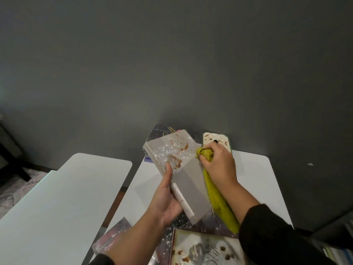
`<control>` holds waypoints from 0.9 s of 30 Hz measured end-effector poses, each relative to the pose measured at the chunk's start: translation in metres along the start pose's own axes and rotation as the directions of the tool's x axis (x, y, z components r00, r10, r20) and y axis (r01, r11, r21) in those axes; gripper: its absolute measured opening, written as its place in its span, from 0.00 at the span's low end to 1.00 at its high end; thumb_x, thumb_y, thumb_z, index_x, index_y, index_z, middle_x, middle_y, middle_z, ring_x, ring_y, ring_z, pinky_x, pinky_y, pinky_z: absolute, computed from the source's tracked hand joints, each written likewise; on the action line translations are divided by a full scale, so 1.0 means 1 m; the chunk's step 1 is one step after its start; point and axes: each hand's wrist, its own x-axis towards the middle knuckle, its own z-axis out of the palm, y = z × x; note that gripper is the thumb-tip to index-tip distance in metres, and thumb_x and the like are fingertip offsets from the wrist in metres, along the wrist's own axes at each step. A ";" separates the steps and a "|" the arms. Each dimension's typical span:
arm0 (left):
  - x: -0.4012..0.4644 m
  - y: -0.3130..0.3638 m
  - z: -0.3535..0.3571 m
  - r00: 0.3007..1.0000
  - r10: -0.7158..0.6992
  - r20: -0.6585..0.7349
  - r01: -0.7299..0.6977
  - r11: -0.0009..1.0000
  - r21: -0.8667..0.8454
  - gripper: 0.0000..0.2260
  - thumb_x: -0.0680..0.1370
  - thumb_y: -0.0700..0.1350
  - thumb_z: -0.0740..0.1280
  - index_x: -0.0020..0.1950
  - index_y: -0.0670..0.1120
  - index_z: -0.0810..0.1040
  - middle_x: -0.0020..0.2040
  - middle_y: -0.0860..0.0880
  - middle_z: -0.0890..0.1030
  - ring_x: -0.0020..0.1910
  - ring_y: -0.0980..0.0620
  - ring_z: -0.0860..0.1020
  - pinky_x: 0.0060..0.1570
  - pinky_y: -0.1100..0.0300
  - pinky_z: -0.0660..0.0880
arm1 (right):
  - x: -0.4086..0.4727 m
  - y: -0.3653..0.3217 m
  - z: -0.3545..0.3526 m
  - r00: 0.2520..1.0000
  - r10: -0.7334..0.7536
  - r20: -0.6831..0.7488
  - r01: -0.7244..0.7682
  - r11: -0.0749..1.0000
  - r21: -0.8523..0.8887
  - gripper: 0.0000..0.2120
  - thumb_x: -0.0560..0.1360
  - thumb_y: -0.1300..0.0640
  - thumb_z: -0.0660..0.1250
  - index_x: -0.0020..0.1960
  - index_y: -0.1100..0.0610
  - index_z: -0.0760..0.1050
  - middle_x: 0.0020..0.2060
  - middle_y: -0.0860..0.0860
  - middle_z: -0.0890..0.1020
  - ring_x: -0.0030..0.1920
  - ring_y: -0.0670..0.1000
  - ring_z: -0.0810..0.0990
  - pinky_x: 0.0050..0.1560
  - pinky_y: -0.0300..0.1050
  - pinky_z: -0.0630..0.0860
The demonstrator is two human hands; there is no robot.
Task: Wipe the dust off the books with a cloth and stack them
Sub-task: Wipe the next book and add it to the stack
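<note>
My left hand grips a grey book by its spine, held tilted above the white table. White specks and brown smudges cover the book's far half; its near half looks plain grey. My right hand clutches a bunched yellow-green cloth against the book's right edge, and the cloth's tail hangs down under my wrist. A dark book lies behind the grey one. A pale, brown-stained book sits at the back right. More dusty books lie near me: a pale one and dark ones.
A second white table stands to the left, with a narrow gap between the two. A dark grey wall rises right behind the tables. Dark furniture and a patterned rug sit at the far left.
</note>
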 end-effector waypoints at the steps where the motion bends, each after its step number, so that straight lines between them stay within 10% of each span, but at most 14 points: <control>1: 0.000 0.000 0.001 1.000 0.005 0.007 -0.005 1.000 -0.004 0.29 0.74 0.62 0.59 0.65 0.41 0.76 0.61 0.38 0.78 0.56 0.41 0.79 0.64 0.44 0.69 | -0.006 -0.003 0.001 1.000 -0.023 -0.001 0.023 1.000 0.008 0.07 0.72 0.57 0.70 0.48 0.54 0.74 0.46 0.48 0.77 0.48 0.49 0.74 0.40 0.37 0.63; 7: 0.000 0.002 -0.002 1.000 -0.006 0.023 0.009 0.993 -0.117 0.30 0.75 0.59 0.61 0.69 0.40 0.72 0.67 0.37 0.74 0.65 0.40 0.74 0.63 0.41 0.69 | -0.062 -0.035 0.015 0.953 -0.283 0.110 0.278 0.959 0.062 0.09 0.71 0.54 0.70 0.50 0.50 0.74 0.47 0.44 0.76 0.48 0.44 0.73 0.48 0.36 0.71; 14: 0.000 -0.005 -0.001 0.999 -0.039 -0.014 0.039 0.999 -0.012 0.32 0.71 0.62 0.65 0.67 0.41 0.75 0.64 0.36 0.76 0.66 0.38 0.73 0.67 0.40 0.66 | -0.004 -0.005 0.001 0.998 -0.055 0.016 0.054 0.997 0.060 0.07 0.71 0.59 0.71 0.47 0.55 0.75 0.45 0.46 0.76 0.45 0.46 0.73 0.38 0.29 0.64; 17: -0.004 -0.008 -0.001 1.000 0.019 0.002 -0.019 0.998 0.054 0.33 0.57 0.47 0.83 0.59 0.38 0.80 0.56 0.35 0.80 0.53 0.39 0.81 0.49 0.42 0.79 | -0.009 -0.007 0.003 0.999 -0.045 0.002 0.045 0.996 0.077 0.07 0.69 0.60 0.72 0.45 0.55 0.76 0.43 0.47 0.77 0.44 0.47 0.74 0.37 0.31 0.65; 21: -0.013 -0.006 0.001 0.999 0.039 0.014 -0.041 0.987 0.153 0.20 0.64 0.24 0.66 0.55 0.34 0.77 0.47 0.33 0.81 0.42 0.39 0.82 0.42 0.44 0.81 | -0.037 -0.019 0.003 0.966 -0.227 0.121 0.196 0.955 0.224 0.08 0.66 0.59 0.71 0.44 0.52 0.77 0.42 0.43 0.77 0.44 0.42 0.75 0.43 0.33 0.71; 27: -0.016 -0.005 -0.002 0.998 0.056 0.015 -0.058 0.978 0.202 0.28 0.60 0.26 0.66 0.60 0.36 0.73 0.49 0.34 0.82 0.48 0.38 0.81 0.42 0.46 0.81 | -0.011 0.000 -0.008 0.994 -0.108 0.031 0.101 0.977 0.190 0.09 0.66 0.62 0.72 0.40 0.51 0.76 0.40 0.44 0.78 0.42 0.44 0.75 0.39 0.26 0.67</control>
